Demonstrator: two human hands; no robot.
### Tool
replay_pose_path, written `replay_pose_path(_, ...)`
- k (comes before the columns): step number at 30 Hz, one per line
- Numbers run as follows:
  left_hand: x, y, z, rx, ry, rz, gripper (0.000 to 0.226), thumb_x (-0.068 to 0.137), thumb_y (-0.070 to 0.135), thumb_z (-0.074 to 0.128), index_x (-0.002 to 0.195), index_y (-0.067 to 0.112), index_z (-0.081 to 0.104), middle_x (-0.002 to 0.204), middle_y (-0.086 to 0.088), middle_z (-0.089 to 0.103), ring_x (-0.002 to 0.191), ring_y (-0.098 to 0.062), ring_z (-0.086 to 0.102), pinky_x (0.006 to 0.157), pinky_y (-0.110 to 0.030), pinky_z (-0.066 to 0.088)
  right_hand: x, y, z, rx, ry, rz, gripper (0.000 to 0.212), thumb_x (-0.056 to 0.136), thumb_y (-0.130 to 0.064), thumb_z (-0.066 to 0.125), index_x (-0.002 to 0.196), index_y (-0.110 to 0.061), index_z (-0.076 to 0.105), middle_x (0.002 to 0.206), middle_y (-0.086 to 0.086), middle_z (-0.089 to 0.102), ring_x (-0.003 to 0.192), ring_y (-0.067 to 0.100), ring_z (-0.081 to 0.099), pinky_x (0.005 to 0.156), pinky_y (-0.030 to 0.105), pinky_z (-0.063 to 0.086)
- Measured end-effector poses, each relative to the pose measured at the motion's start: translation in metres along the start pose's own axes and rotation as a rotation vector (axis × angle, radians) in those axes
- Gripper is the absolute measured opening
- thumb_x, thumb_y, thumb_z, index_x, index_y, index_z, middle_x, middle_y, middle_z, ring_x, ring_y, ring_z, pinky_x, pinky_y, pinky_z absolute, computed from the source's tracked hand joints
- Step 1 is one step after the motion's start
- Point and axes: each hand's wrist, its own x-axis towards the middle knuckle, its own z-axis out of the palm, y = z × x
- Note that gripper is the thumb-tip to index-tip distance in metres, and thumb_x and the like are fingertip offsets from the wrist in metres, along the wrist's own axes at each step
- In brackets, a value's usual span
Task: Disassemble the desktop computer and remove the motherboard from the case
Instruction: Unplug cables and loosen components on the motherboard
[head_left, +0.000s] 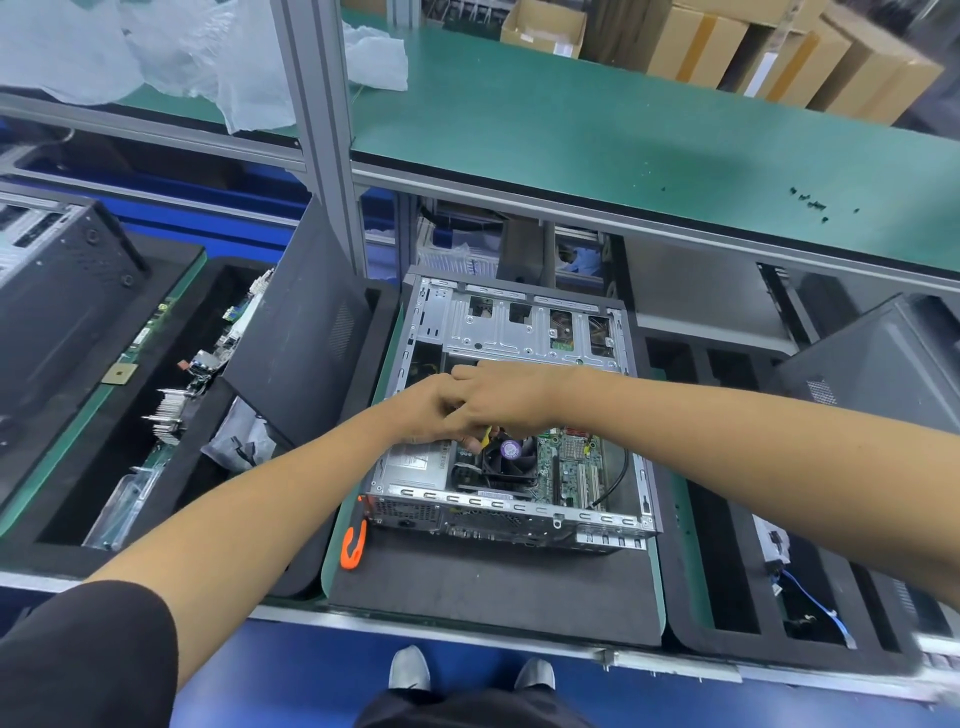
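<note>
An open desktop case (519, 415) lies on its side on a dark foam mat (488, 587) at the centre of the view. Both hands meet over its middle, the left hand (431, 410) touching the right hand (506, 397), fingers curled down among yellow wiring just at 11 o'clock of the CPU fan (509, 457). The green motherboard (571, 467) shows at 3 o'clock of the fan. An orange-handled tool (354, 543) rests on the mat at 8 o'clock of the case. Small dark screws (810, 202) lie on the green shelf (597, 130) at 2 o'clock.
</note>
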Motion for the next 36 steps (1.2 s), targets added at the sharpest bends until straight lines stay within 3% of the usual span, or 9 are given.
replay_pose_path(8, 0.009, 0.0, 0.01, 0.244, 0.052, -0.066, 0.077, 0.054, 0.068, 0.087, 0.117, 0.032, 0.062, 0.106, 0.022, 0.056, 0.101, -0.003, 0.054, 0.088, -0.017, 0.047, 0.005, -0.007, 0.009, 0.26, 0.098, 0.323, 0.032, 0.091, -0.041, 0.061, 0.112, -0.024, 0.044, 0.1, -0.009, 0.043, 0.092, 0.018, 0.045, 0.056, 0.028, 0.029)
replay_pose_path(13, 0.008, 0.001, 0.013, 0.301, 0.101, -0.1, 0.06, 0.055, 0.074, 0.084, 0.086, 0.025, 0.07, 0.076, 0.013, 0.069, 0.08, -0.005, 0.064, 0.074, -0.031, 0.054, 0.007, -0.008, 0.002, 0.21, -0.075, 0.571, 0.024, 0.1, -0.043, 0.046, 0.111, -0.021, 0.05, 0.074, -0.005, 0.05, 0.069, 0.02, 0.052, 0.055, 0.032, 0.033)
replay_pose_path(16, 0.004, 0.003, 0.014, 0.16, 0.127, -0.064, 0.043, 0.052, 0.062, 0.092, 0.08, 0.037, 0.07, 0.075, 0.021, 0.069, 0.08, 0.004, 0.064, 0.071, -0.021, 0.05, 0.007, -0.007, -0.002, 0.253, -0.151, 0.486, 0.026, 0.102, -0.036, 0.046, 0.121, -0.02, 0.051, 0.073, -0.004, 0.052, 0.064, 0.016, 0.047, 0.053, 0.031, 0.029)
replay_pose_path(20, 0.002, 0.006, 0.007, 0.013, 0.061, 0.009, 0.046, 0.056, 0.044, 0.096, 0.094, 0.03, 0.074, 0.095, 0.011, 0.074, 0.098, -0.011, 0.068, 0.089, -0.035, 0.054, 0.003, -0.003, -0.004, 0.263, -0.157, 0.307, 0.024, 0.098, -0.019, 0.054, 0.122, -0.016, 0.054, 0.099, 0.001, 0.049, 0.083, 0.022, 0.051, 0.055, 0.03, 0.027)
replay_pose_path(24, 0.003, 0.007, 0.002, 0.022, 0.02, -0.041, 0.036, 0.061, 0.038, 0.095, 0.086, 0.041, 0.07, 0.088, 0.02, 0.072, 0.084, 0.001, 0.067, 0.074, -0.02, 0.052, -0.001, -0.003, -0.009, 0.237, -0.17, 0.152, 0.03, 0.089, 0.0, 0.056, 0.117, -0.012, 0.057, 0.109, 0.001, 0.037, 0.093, 0.026, 0.051, 0.069, 0.041, 0.043)
replay_pose_path(29, 0.003, 0.006, 0.002, 0.046, -0.015, -0.078, 0.028, 0.067, 0.035, 0.093, 0.076, 0.036, 0.066, 0.073, 0.02, 0.065, 0.068, 0.005, 0.059, 0.067, -0.017, 0.047, 0.003, -0.004, 0.0, 0.261, -0.054, 0.223, 0.024, 0.098, -0.016, 0.057, 0.119, -0.012, 0.066, 0.111, 0.013, 0.059, 0.097, 0.03, 0.055, 0.089, 0.052, 0.05)
replay_pose_path(32, 0.002, 0.009, 0.005, 0.018, -0.004, -0.105, 0.029, 0.065, 0.028, 0.094, 0.076, 0.04, 0.071, 0.079, 0.018, 0.071, 0.076, 0.003, 0.065, 0.073, -0.025, 0.055, 0.004, -0.004, -0.003, 0.252, -0.075, 0.186, 0.01, 0.093, -0.016, 0.06, 0.101, -0.022, 0.061, 0.103, 0.005, 0.053, 0.092, 0.029, 0.054, 0.074, 0.043, 0.05)
replay_pose_path(34, 0.002, 0.009, 0.007, 0.013, 0.024, -0.106, 0.033, 0.063, 0.031, 0.095, 0.088, 0.033, 0.074, 0.086, 0.012, 0.073, 0.086, -0.007, 0.069, 0.08, -0.036, 0.058, 0.003, -0.003, -0.004, 0.233, -0.114, 0.19, 0.025, 0.087, -0.012, 0.065, 0.11, -0.019, 0.058, 0.104, -0.003, 0.044, 0.092, 0.021, 0.047, 0.071, 0.04, 0.048)
replay_pose_path(36, 0.003, 0.009, 0.01, 0.119, 0.068, -0.097, 0.057, 0.057, 0.051, 0.094, 0.104, 0.026, 0.073, 0.092, 0.019, 0.067, 0.094, -0.011, 0.066, 0.08, -0.027, 0.054, 0.002, -0.002, -0.002, 0.291, -0.065, 0.269, 0.036, 0.086, -0.024, 0.072, 0.116, -0.02, 0.052, 0.104, -0.005, 0.045, 0.085, 0.013, 0.047, 0.063, 0.032, 0.042)
